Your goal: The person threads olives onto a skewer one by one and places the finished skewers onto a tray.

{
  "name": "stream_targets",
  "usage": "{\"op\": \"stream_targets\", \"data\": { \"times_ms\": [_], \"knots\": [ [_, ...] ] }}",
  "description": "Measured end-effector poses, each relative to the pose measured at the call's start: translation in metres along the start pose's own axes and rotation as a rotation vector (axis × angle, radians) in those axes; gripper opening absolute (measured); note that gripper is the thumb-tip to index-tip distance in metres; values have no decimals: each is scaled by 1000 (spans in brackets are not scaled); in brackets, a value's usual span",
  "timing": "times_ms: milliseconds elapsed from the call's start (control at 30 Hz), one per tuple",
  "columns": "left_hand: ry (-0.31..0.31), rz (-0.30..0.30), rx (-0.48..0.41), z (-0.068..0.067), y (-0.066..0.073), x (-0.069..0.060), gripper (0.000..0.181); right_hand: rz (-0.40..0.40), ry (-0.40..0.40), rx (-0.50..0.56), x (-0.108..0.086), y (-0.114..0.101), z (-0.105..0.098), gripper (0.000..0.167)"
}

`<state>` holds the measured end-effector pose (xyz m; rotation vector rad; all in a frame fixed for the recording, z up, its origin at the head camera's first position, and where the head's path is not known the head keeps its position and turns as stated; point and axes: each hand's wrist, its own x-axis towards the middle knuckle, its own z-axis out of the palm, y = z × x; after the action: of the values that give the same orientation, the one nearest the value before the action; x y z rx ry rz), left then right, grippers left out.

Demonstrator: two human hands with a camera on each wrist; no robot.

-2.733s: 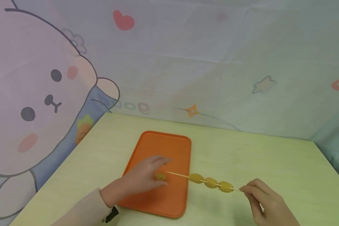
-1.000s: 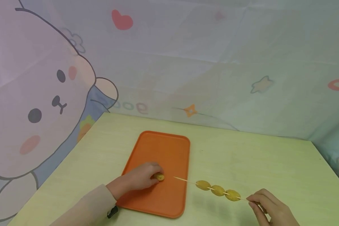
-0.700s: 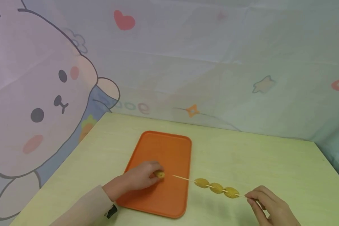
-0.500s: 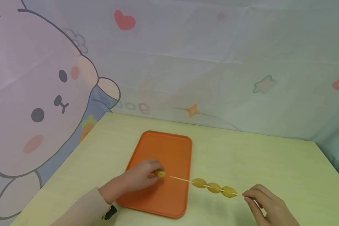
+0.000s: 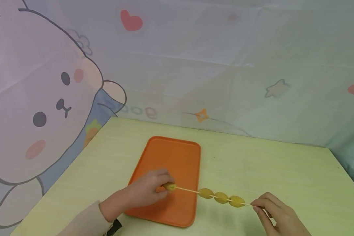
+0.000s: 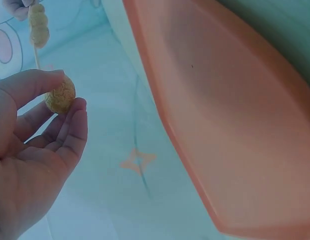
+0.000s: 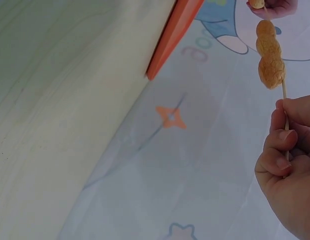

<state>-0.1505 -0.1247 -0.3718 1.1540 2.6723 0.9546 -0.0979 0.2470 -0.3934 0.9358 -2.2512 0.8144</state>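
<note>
My left hand pinches a wrinkled golden-yellow food ball between thumb and fingers, above the orange tray. The left wrist view shows the ball held by the thumb from above and fingertips from below. My right hand grips the bare near end of a thin wooden skewer, which slants leftward. Three similar balls are threaded along it, close together. The skewer's far end meets the ball in my left hand; how deep it goes in cannot be told.
The tray lies on a pale yellow-green table, its raised rim to the right of my left hand. Behind the table hangs a printed cloth with a cartoon bear. A black band shows at my left sleeve.
My left hand was spread over the ball on the tray, then took hold of it and lifted it. The skewer has moved left, and its tip now meets that ball.
</note>
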Motion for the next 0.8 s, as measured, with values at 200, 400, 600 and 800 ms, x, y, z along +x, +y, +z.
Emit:
{"op": "stream_targets", "data": {
  "times_ms": [200, 400, 600, 800],
  "knots": [
    [-18, -2, -25, 0, 5, -1, 18, -5, -2, -20, -1, -1, 0, 33],
    [-21, 14, -27, 0, 6, -3, 19, -7, -5, -33, -2, -2, -1, 27],
    [-28, 22, -30, 1, 8, -4, 19, 14, -38, -73, 1, -6, -6, 33],
    [-27, 74, -17, 2, 10, -5, 20, 10, -46, -60, 0, -7, -5, 31]
  ]
}}
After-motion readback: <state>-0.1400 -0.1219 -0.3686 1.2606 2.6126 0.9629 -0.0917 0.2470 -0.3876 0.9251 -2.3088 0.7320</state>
